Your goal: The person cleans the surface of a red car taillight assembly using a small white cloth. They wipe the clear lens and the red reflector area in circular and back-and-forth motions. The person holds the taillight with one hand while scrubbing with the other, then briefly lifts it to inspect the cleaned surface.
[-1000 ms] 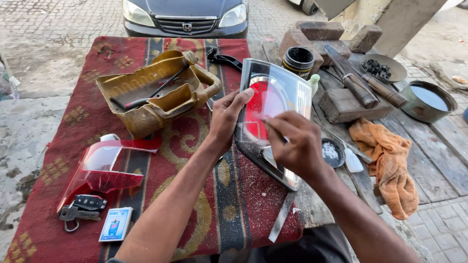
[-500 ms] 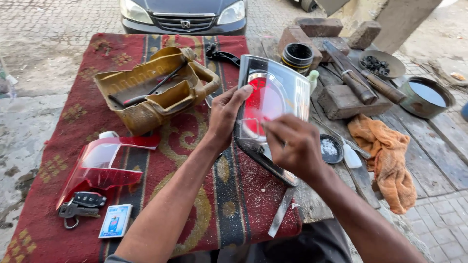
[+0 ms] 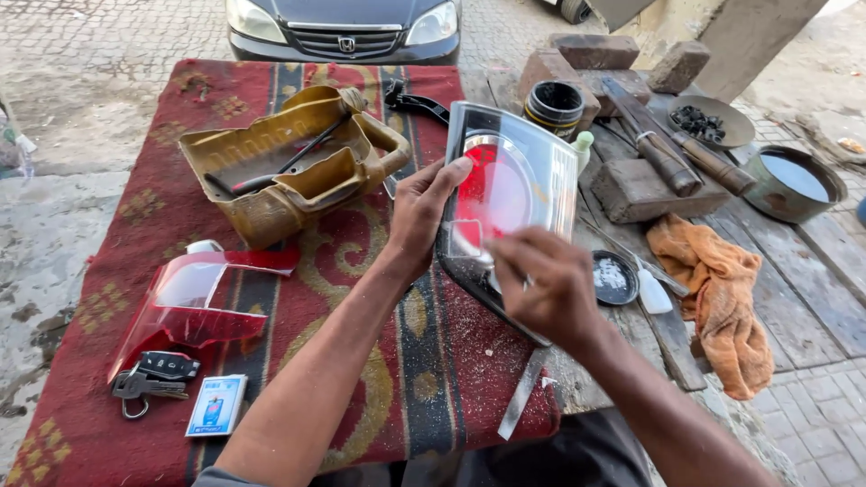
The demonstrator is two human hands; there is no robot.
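Two hands on it: my left hand (image 3: 422,212) props the tail-light lens (image 3: 507,194) tilted over the red rug (image 3: 379,298); right hand (image 3: 541,284) pinches something small against it. Stiff, brittle plastic, I'd judge; grip edges.

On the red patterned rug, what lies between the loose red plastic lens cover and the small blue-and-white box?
In the head view, a black car key fob with keys lies between the red plastic lens cover and the blue-and-white box, on the rug.
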